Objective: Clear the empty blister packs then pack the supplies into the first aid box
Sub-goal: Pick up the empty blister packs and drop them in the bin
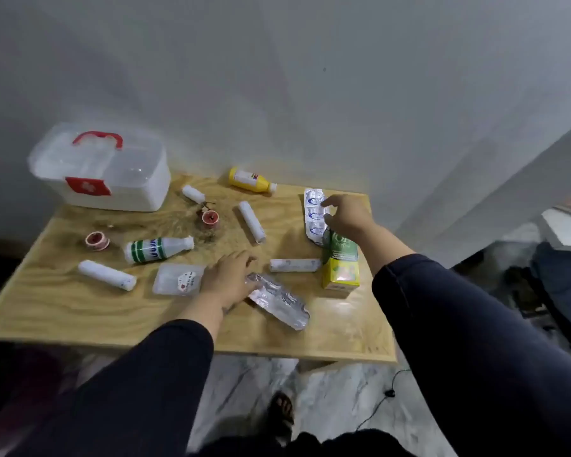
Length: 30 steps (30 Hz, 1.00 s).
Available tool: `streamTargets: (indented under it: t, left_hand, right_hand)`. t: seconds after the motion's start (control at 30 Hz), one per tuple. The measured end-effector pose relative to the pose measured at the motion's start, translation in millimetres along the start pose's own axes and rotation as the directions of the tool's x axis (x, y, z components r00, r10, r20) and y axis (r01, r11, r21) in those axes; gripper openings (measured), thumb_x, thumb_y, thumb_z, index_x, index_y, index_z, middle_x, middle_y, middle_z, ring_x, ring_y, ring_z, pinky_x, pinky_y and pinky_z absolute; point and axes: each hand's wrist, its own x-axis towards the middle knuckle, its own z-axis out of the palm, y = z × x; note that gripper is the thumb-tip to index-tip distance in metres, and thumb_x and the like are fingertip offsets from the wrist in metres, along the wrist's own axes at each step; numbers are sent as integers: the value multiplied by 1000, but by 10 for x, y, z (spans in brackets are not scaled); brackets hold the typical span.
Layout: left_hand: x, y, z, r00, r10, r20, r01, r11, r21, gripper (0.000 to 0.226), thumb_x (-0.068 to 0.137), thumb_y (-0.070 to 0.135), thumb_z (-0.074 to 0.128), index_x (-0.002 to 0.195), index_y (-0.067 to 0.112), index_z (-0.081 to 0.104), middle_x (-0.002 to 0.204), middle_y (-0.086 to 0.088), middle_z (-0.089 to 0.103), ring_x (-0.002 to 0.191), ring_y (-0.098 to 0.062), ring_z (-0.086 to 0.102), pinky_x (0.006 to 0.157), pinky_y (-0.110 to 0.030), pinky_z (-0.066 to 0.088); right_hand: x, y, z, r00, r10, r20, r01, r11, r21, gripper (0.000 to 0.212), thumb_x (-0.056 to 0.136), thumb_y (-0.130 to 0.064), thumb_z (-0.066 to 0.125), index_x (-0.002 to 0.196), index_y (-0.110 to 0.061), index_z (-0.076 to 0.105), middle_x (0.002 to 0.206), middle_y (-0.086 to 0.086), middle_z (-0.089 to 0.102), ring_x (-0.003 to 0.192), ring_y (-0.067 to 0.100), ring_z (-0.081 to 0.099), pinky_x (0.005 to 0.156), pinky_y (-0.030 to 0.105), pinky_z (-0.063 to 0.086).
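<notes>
Two hands: left hand (228, 275) pinches foil blister pack (279, 300); right hand (346, 216) fingers blue-printed blister strip (314, 214) (print unreadable).

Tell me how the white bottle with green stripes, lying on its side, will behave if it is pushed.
The white bottle with green stripes lies on its side on the wooden table, so it will probably roll rather than slide. Its narrower cap end may make it curve as it rolls. It looks like plastic, so likely not fragile; whether it is full or light cannot be told.
</notes>
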Motion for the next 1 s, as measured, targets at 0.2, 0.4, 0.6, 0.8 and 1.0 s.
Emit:
streamTargets:
  t: [0.2,0.4,0.6,0.8,1.0]
  left_hand:
    - [106,22,70,996,-33,-81,41,995,94,47,81,43,69,125,34,54,131,14,55,126,-16,46,97,-38,30]
    - [179,-6,27,997,-46,-55,51,996,76,24,77,43,72,100,38,66,115,17,61,117,-15,45,92,-36,27]
    - [202,-19,-44,994,-73,-78,76,997,35,20,74,39,76,74,38,56,94,18,62,103,-10,52,86,-31,27]
    - [155,-143,-253,976,-216,-42,191,925,-328,27,84,17,70,74,33,50,79,9,61,72,-15,57,68,-30,46]
    - [-17,-254,-709,905,-281,-320,96,866,-491,29,93,4,55,89,33,52,98,-3,64,88,-17,59,68,-25,42]
  right_hand:
    - [436,229,103,995,52,90,-58,996,65,42,86,-14,63,127,-12,56,131,11,59,117,26,57,88,24,42]
    - [812,253,290,983,97,156,-99,995,11,53,67,-38,80,116,-28,61,130,10,56,120,28,51,94,30,43]
    - [844,130,388,990,59,131,-61,998,6,32,71,-17,75,98,-31,66,120,5,59,111,26,52,84,31,41]
    - [818,-90,326,991,-76,107,46,965,258,33,77,7,56,103,-7,69,112,17,66,91,22,58,65,16,39]
    - [715,-518,48,989,-85,122,12,862,507,45,73,6,66,115,-9,66,100,8,64,91,19,60,96,35,52]
